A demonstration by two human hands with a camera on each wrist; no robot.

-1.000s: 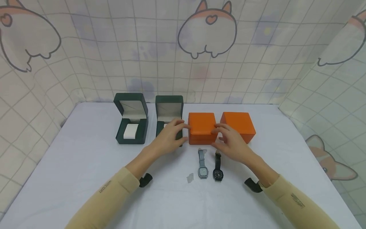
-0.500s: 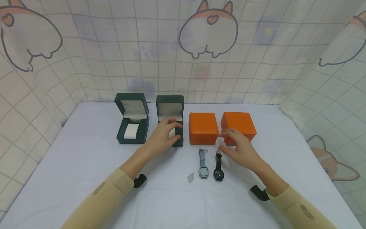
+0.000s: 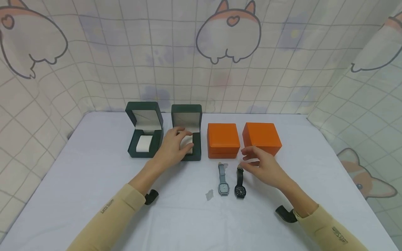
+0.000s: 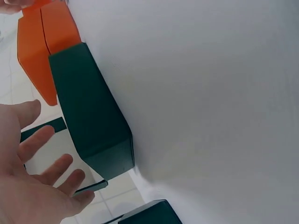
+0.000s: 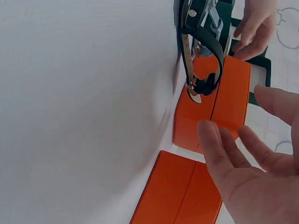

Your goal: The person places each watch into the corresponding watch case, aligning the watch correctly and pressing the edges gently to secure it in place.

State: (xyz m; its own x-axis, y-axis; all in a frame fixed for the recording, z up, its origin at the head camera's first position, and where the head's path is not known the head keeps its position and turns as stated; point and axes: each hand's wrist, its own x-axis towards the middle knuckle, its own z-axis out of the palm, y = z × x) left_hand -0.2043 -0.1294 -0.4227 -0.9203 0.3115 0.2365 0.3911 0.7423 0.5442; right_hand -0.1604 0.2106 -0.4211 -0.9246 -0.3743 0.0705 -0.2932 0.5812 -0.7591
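My left hand (image 3: 172,148) hovers with loosely bent fingers over the base of an open green watch box (image 3: 186,118), covering part of its white cushion (image 3: 189,141). The left wrist view shows that hand (image 4: 35,182) with fingers spread and nothing in them, next to the green box's side (image 4: 93,107). My right hand (image 3: 263,165), holding nothing, is just in front of a closed orange box (image 3: 262,136). Its fingertips are near the strap end of a black watch (image 3: 240,184). In the right wrist view this watch (image 5: 216,44) has its strap buckled into a loop.
Another open green watch box (image 3: 158,148) with a white cushion stands at the left. A second closed orange box (image 3: 223,137) sits between my hands. A light blue watch (image 3: 223,184) lies before it, beside a small clear scrap (image 3: 209,195) on the white tablecloth (image 3: 188,223).
My left hand has moved left from the nearer orange box to the green one. My right hand has drawn back to the right and slightly toward me. The boxes and watches have stayed put.
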